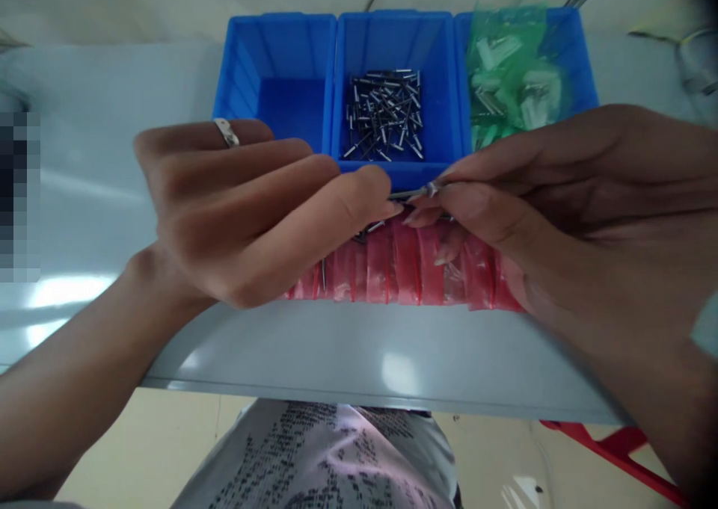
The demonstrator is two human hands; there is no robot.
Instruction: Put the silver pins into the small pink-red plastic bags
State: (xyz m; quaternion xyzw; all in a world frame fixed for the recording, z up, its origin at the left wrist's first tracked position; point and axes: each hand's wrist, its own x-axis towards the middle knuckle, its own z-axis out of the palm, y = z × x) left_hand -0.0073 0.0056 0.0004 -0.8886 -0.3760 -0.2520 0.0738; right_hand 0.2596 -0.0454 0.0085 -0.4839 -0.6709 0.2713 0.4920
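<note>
A blind rivet [412,193], thin and metallic with a wider collar, spans the gap between my two hands. My right hand [538,187] pinches its collar end between thumb and forefinger. My left hand [252,210], wearing a ring, is closed, with its thumb and forefinger on the other end of the rod; the palm side is hidden. Below both hands lies a row of pink zip bags [378,273], overlapping one another. A few more metal pins show on or among the bags, partly covered by my left hand.
Behind my hands stand three blue bins: the left bin [274,53] shows a bare floor, the middle bin [396,42] holds many rivets, the right bin [572,68] a green plastic bag [508,68] with packets. The grey table's front edge [336,398] runs before my lap.
</note>
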